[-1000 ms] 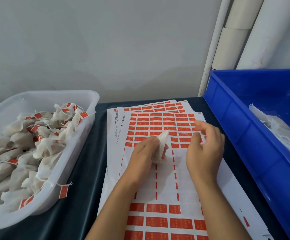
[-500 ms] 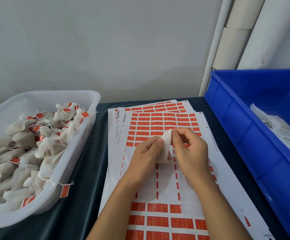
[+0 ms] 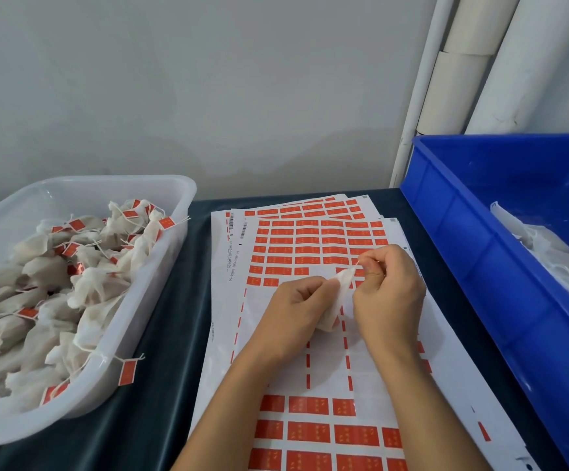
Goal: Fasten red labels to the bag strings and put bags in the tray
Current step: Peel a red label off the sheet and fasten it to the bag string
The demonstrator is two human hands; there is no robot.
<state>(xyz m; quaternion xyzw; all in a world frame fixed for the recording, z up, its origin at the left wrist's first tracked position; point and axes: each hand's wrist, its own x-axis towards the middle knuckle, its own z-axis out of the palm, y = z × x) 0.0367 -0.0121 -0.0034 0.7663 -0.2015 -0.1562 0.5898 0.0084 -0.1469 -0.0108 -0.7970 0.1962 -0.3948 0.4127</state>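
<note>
Centre of frame, above the label sheets: the left hand [image 3: 301, 305] holds one small white mesh drawstring bag [image 3: 339, 294], fingers curled round its body, grip closed on it. The right hand [image 3: 390, 294] is just beside it, thumb and forefinger pinched narrow at the bag's upper tip, on what looks like the thin white string [image 3: 357, 264]; too fine to be sure. No red label visible on this bag's string, so I judge this one mid-step, with its label not yet fastened. Left of frame: clear plastic tray [image 3: 174, 195] on the dark-cloth desk [image 3: 171, 351], heaped well up with filled bags [image 3: 48, 273], many showing red tags on strings, one tag [image 3: 127, 372] dangling over the near rim. A good share of the work looks done. Under the hands: white sheets of red rectangular labels [image 3: 310, 239], several stacked; the top sheet's middle band is peeled bare, with full rows left at the upper and lower ends. Plenty of labels in stock. Right of frame: blue plastic crate [image 3: 452, 253] with a pile of white unlabelled bags [image 3: 544, 253] at its far side, partly cut off by the frame edge, so the count is unknown. Left to do, by my reading: label this bag, drop it in the tray, then work through the crate.
</note>
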